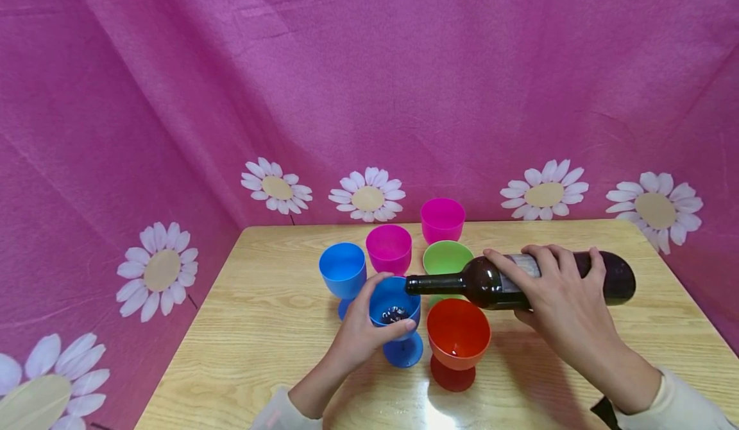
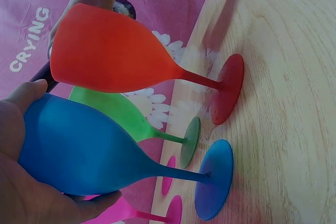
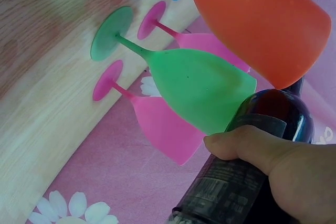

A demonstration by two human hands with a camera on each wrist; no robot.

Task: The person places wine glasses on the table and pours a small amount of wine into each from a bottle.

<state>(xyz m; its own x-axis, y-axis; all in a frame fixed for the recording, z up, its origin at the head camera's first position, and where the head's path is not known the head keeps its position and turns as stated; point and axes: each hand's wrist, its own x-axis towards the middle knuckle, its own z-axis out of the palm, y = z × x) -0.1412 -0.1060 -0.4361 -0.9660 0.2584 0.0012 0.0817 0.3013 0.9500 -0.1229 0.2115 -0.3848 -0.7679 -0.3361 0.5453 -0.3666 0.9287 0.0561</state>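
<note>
My left hand (image 1: 369,327) grips the bowl of a blue goblet (image 1: 404,351), which stands upright on its foot. Dark liquid (image 1: 396,315) shows inside that goblet. My right hand (image 1: 562,301) holds a dark wine bottle (image 1: 487,282) round its body, lying nearly level. The bottle's mouth is over the rim of the blue goblet. Just right of this goblet stands an orange-red goblet (image 1: 453,346), below the bottle's neck. In the left wrist view the thumb and fingers curl round the blue bowl (image 2: 84,145). The right wrist view shows a thumb across the bottle's label (image 3: 220,192).
Behind the hands stand a second blue goblet (image 1: 343,269), two pink goblets (image 1: 389,250) and a green goblet (image 1: 447,258) partly behind the bottle. The wooden table (image 1: 242,340) meets a pink cloth (image 1: 404,83) with daisies at its back and sides.
</note>
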